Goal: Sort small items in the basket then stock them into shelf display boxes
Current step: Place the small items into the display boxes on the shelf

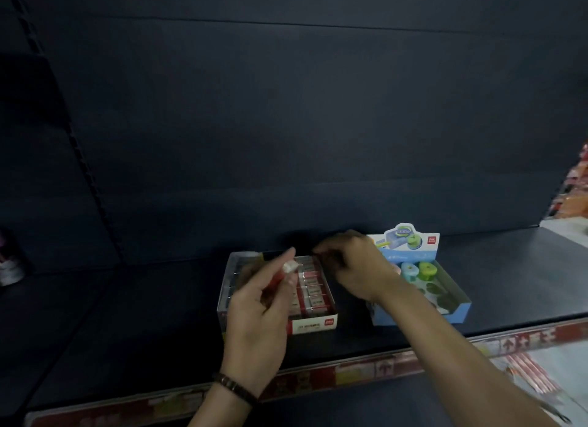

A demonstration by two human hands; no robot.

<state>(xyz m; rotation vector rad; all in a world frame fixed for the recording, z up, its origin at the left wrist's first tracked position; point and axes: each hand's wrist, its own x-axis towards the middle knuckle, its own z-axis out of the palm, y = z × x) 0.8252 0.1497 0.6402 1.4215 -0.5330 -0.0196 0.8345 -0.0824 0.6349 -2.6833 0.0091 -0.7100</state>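
Dark shelf (pixel 159 315) and back panel. Two display boxes stand on it: a red-white eraser box (pixel 318 326) and, just right of it, a blue sharpener box (pixel 423 318) showing two sharpeners (pixel 410 269). Left hand (pixel 257 325) pinches one eraser (pixel 289 266) above the eraser box. Right hand (pixel 359 267) curls at its rear right corner; whether it holds anything cannot be determined.

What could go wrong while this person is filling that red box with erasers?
1. The left hand pinches an eraser by its end above the red box. It might slip and land crooked on the packed rows.
2. The right hand reaches to the back of the red box, with its forearm right beside the blue box. A sideways move could nudge that box toward the front edge of the shelf.
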